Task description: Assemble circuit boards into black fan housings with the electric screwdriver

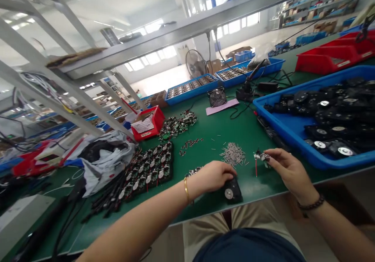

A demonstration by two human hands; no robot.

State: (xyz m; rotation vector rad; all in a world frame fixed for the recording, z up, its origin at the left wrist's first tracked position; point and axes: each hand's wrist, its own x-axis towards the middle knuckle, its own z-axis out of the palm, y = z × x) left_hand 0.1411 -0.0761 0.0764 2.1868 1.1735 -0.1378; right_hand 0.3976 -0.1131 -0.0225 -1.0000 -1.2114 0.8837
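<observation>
My left hand [215, 176] rests on the green table with its fingers curled round a black fan housing [232, 191] that has a round metal hub on top. My right hand [285, 164] pinches a small circuit board [261, 157] with a red wire hanging from it, held just above the table. Between the two hands lies a loose pile of small metal pins [233, 154]. A gold bangle is on my left wrist and a dark bead bracelet on my right.
A blue bin [288, 127] of black fan parts stands at the right. Rows of wired circuit boards [149, 168] lie at the left, more boards [177, 124] and a red box [148, 123] behind. A small fan [217, 97], blue trays [191, 86] and cables sit at the back.
</observation>
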